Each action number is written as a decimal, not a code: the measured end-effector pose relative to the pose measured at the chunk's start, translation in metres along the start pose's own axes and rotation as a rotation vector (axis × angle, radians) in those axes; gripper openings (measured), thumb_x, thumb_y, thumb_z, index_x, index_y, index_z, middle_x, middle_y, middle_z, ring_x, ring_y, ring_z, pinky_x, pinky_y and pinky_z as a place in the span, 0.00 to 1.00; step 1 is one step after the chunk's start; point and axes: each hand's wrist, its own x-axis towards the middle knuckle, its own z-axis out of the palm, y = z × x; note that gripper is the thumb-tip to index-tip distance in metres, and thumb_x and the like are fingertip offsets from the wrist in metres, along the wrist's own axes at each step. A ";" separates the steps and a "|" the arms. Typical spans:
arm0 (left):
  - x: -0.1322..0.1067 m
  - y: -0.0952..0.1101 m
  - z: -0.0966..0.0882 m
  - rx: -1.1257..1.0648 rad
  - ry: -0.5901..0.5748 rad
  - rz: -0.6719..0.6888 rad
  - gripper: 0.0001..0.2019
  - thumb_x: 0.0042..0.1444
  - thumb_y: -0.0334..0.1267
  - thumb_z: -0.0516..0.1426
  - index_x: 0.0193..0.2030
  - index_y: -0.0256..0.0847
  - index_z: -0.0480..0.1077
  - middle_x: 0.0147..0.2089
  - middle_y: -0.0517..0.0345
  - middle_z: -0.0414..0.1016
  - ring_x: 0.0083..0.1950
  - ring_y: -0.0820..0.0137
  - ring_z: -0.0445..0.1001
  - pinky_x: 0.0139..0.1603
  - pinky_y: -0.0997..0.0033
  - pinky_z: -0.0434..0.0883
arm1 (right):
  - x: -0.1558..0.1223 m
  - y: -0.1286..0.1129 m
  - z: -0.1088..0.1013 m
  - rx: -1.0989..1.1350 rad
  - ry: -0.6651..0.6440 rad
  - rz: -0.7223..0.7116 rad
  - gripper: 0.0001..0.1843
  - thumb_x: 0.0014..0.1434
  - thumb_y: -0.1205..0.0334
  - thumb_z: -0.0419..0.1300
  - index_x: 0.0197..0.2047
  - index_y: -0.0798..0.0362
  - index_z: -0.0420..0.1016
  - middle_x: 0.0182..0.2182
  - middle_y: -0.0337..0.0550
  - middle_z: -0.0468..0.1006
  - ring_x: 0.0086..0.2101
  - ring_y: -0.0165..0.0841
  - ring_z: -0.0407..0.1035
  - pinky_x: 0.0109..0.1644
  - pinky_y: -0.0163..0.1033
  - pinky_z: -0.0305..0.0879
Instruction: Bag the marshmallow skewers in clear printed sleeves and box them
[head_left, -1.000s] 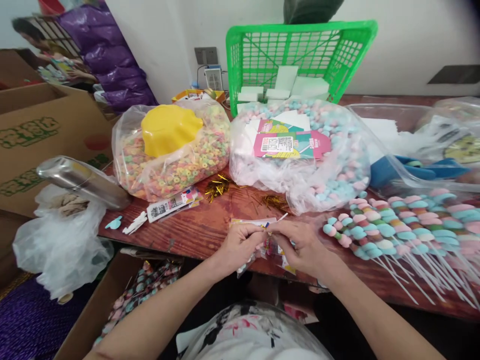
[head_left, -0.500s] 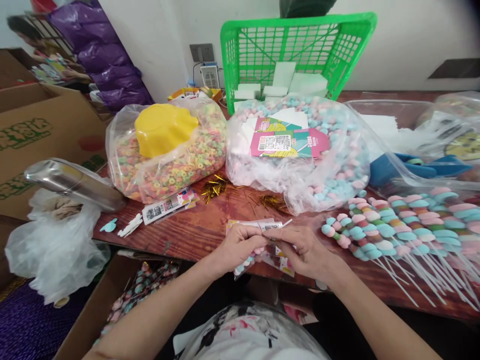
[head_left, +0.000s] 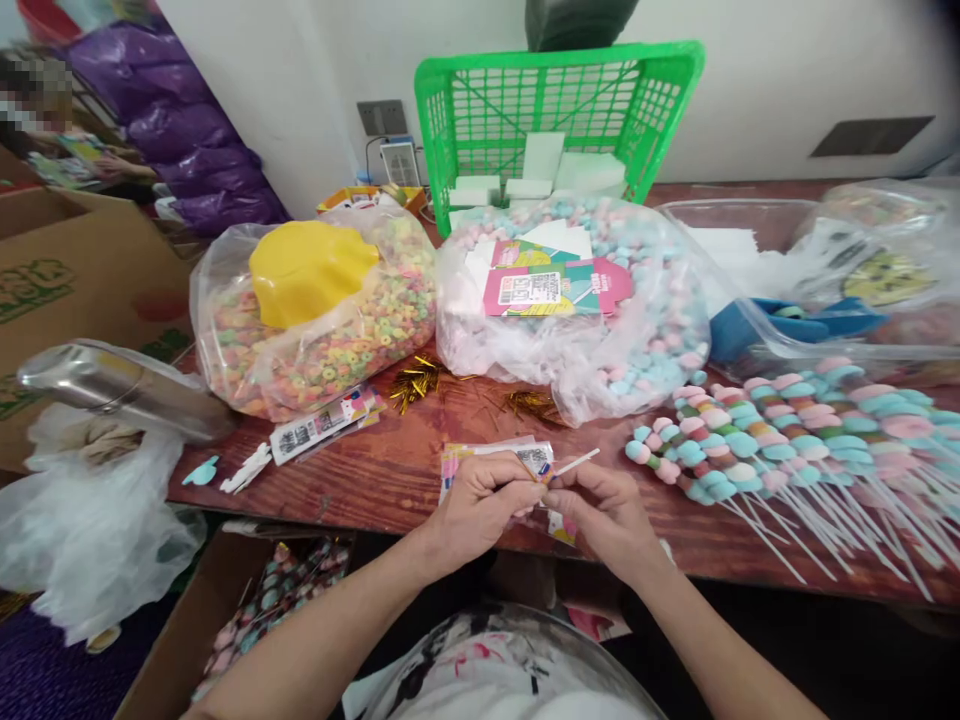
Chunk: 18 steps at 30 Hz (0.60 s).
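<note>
My left hand [head_left: 487, 505] is closed around the gathered neck of a wrapped marshmallow skewer, whose candy is mostly hidden under the fingers. Its white stick [head_left: 577, 462] pokes out to the upper right, between my two hands. Close against it, my right hand [head_left: 606, 512] has thumb and fingertips pinched together at the gathered wrapper; what they pinch is too small to make out. Printed plastic bags [head_left: 450, 465] lie flat on the table beneath and behind both hands. Just beyond them are gold tinsel ties [head_left: 532, 404] and another bunch of gold ties [head_left: 416, 382].
Unwrapped marshmallow skewers [head_left: 795, 440] are piled at right. Behind stand a bag of ring candy [head_left: 390, 330] with a yellow bowl [head_left: 311, 270], a marshmallow bag [head_left: 660, 340] and a green basket [head_left: 559, 60]. A steel flask [head_left: 180, 400] leans left; an open carton [head_left: 180, 620] holds skewers below.
The view has shifted slightly. My hands have drawn a little apart at the fingertips, and more of the white stick shows. The candy seen below my left hand is now mostly hidden.
</note>
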 end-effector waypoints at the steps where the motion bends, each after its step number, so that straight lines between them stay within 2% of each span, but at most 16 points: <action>1: 0.000 0.002 0.003 -0.028 -0.021 -0.017 0.14 0.51 0.39 0.60 0.18 0.34 0.70 0.22 0.60 0.65 0.23 0.78 0.61 0.25 0.77 0.59 | 0.001 0.000 -0.003 0.075 -0.040 0.033 0.10 0.56 0.57 0.62 0.28 0.54 0.75 0.25 0.38 0.74 0.28 0.30 0.67 0.34 0.35 0.64; 3: -0.001 0.006 0.008 -0.114 -0.088 -0.129 0.13 0.48 0.39 0.62 0.18 0.33 0.71 0.20 0.61 0.66 0.21 0.79 0.62 0.22 0.79 0.59 | 0.001 -0.001 -0.012 0.184 -0.166 0.100 0.13 0.54 0.54 0.64 0.27 0.54 0.75 0.23 0.38 0.72 0.26 0.29 0.65 0.32 0.35 0.62; 5: -0.002 0.009 0.013 -0.220 -0.185 -0.303 0.10 0.43 0.38 0.64 0.19 0.33 0.73 0.18 0.62 0.67 0.18 0.79 0.63 0.19 0.80 0.60 | 0.000 -0.004 -0.021 0.233 -0.306 0.147 0.16 0.52 0.49 0.66 0.26 0.55 0.75 0.22 0.37 0.71 0.23 0.27 0.63 0.27 0.33 0.59; 7: -0.003 0.010 0.015 -0.307 -0.277 -0.460 0.08 0.39 0.37 0.64 0.20 0.33 0.75 0.16 0.61 0.68 0.16 0.78 0.64 0.16 0.81 0.61 | -0.004 -0.013 -0.028 0.157 -0.394 0.106 0.18 0.54 0.49 0.64 0.24 0.55 0.73 0.20 0.36 0.70 0.21 0.26 0.61 0.24 0.32 0.56; 8: -0.003 0.010 0.016 -0.340 -0.312 -0.515 0.08 0.38 0.37 0.65 0.20 0.33 0.76 0.15 0.61 0.69 0.15 0.78 0.65 0.14 0.81 0.62 | -0.007 -0.020 -0.030 0.053 -0.400 0.016 0.17 0.57 0.52 0.62 0.24 0.55 0.72 0.20 0.37 0.70 0.21 0.26 0.61 0.24 0.33 0.56; 10: -0.003 0.010 0.016 -0.385 -0.388 -0.606 0.07 0.36 0.36 0.64 0.20 0.33 0.76 0.16 0.59 0.71 0.14 0.76 0.66 0.12 0.81 0.63 | -0.015 -0.035 -0.032 -0.252 -0.346 -0.291 0.15 0.63 0.62 0.54 0.27 0.54 0.73 0.21 0.39 0.71 0.24 0.29 0.65 0.29 0.35 0.60; 13: -0.002 0.012 0.017 -0.428 -0.559 -0.764 0.04 0.34 0.33 0.63 0.20 0.33 0.75 0.19 0.57 0.75 0.14 0.75 0.68 0.11 0.80 0.66 | -0.032 -0.053 -0.035 -0.654 -0.282 -0.765 0.17 0.63 0.72 0.46 0.35 0.57 0.76 0.27 0.46 0.76 0.29 0.33 0.68 0.39 0.41 0.64; 15: -0.003 0.015 0.018 -0.424 -0.690 -0.859 0.03 0.34 0.30 0.63 0.20 0.33 0.75 0.20 0.57 0.76 0.15 0.73 0.70 0.12 0.79 0.69 | -0.042 -0.057 -0.037 -0.778 -0.339 -0.953 0.16 0.62 0.73 0.46 0.39 0.58 0.76 0.32 0.48 0.78 0.32 0.34 0.69 0.41 0.44 0.64; 18: -0.003 0.018 0.022 -0.360 -0.851 -0.930 0.04 0.33 0.31 0.66 0.20 0.35 0.76 0.20 0.57 0.76 0.18 0.71 0.73 0.14 0.77 0.71 | -0.047 -0.054 -0.040 -0.828 -0.445 -1.100 0.13 0.62 0.70 0.50 0.39 0.56 0.76 0.38 0.47 0.79 0.36 0.34 0.69 0.39 0.43 0.64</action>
